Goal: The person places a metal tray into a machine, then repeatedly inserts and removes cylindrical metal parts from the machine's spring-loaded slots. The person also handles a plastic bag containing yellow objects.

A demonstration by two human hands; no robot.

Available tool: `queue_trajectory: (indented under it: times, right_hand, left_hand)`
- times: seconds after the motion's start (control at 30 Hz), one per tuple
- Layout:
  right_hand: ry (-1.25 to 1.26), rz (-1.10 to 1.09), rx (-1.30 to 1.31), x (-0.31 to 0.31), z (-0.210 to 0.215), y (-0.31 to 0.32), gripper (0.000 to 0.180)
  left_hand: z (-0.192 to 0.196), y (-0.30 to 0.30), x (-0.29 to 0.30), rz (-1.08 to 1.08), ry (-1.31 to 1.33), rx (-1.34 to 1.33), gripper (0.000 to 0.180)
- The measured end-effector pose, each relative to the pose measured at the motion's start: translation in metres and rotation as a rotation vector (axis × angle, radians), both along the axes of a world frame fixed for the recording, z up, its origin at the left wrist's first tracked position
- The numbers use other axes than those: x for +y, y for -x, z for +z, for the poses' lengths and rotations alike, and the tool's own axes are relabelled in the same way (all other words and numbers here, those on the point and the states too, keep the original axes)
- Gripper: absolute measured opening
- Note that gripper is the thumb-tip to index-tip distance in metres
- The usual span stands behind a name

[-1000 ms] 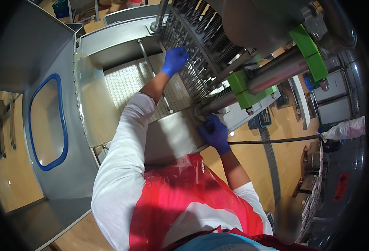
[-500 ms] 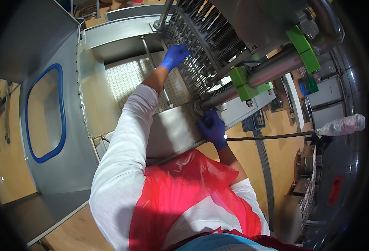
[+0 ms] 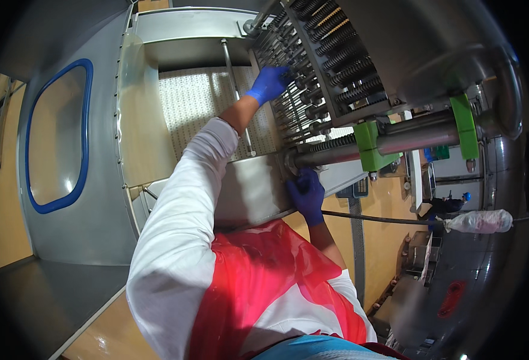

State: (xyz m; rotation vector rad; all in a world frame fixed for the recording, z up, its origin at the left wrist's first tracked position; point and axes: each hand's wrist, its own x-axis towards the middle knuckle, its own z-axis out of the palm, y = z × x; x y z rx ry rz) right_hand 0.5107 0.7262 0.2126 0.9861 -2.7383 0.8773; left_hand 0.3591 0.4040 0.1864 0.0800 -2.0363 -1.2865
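Observation:
My left hand (image 3: 269, 84), in a blue glove, reaches across the machine to a bank of thin metal rods (image 3: 303, 99). Its fingers are drawn together at the rods, and their tips are partly hidden there. Lower down, my right hand (image 3: 307, 195), also blue-gloved, is curled against the machine's metal side wall (image 3: 252, 186), just below a thick steel shaft (image 3: 330, 155). What its fingers hold, if anything, is hidden. Under my left forearm lies a perforated pale bed (image 3: 192, 102), crossed by a slim metal bar (image 3: 233, 84).
Coil springs (image 3: 351, 66) line the housing above the rods. Green blocks (image 3: 369, 144) clamp the shaft. To the left stands a metal door with a blue-edged window (image 3: 84, 132). A black cable (image 3: 378, 219) runs right to a plastic-wrapped object (image 3: 479, 221); a person (image 3: 447, 205) is beyond.
The whole view has turned and shifted, so the machine appears rotated. Both hands stay near the same machine parts, the left one still at the rods. A distant person now shows at the right.

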Motion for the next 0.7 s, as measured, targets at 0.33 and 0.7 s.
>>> queue_trajectory:
  times: [0.33, 0.7]
  right_hand:
    - [-0.002, 0.028, 0.058, 0.005, -0.006, 0.002, 0.046]
    - [0.015, -0.022, 0.002, 0.004, -0.008, 0.002, 0.048]
  left_hand:
    - [-0.004, -0.003, 0.004, 0.038, -0.038, -0.015, 0.03]
    - [0.009, 0.008, -0.028, -0.079, 0.347, -0.168, 0.021]
